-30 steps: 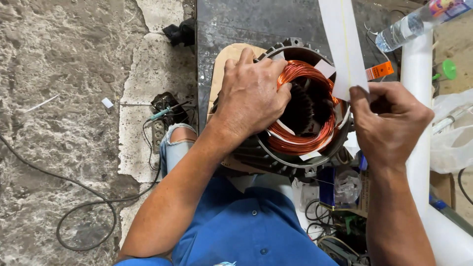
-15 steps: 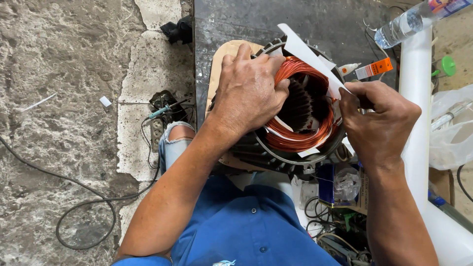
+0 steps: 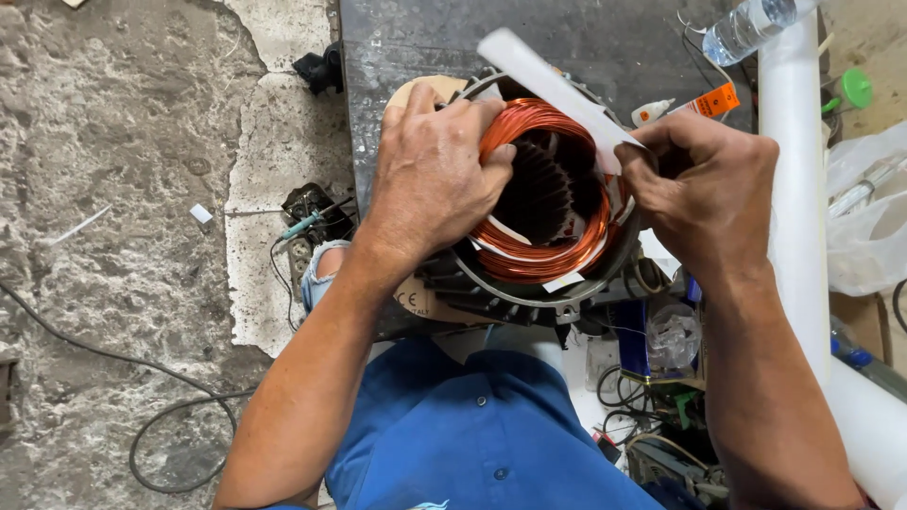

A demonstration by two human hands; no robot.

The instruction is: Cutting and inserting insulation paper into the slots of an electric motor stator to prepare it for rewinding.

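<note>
A round motor stator (image 3: 529,293) with a ring of copper windings (image 3: 543,255) rests at the near edge of a dark metal worktop (image 3: 605,47). My left hand (image 3: 430,175) lies over the stator's left rim, fingers pressing on the copper coil. My right hand (image 3: 704,194) is at the right rim, pinching a long white strip of insulating paper (image 3: 553,80) that slants up and to the left over the windings. Small white paper pieces stick out between the coils.
A white pipe (image 3: 794,189) runs down the right side. A clear plastic bottle (image 3: 746,28), a small glue bottle (image 3: 652,111) and an orange tag lie at the back right. Cables, a socket (image 3: 307,217) and a plastic bag (image 3: 864,217) lie around on the cracked concrete floor.
The white strip has swung from upright to a slant toward the left. My right hand has closed in on the stator's right rim. My left hand has stayed on the coil.
</note>
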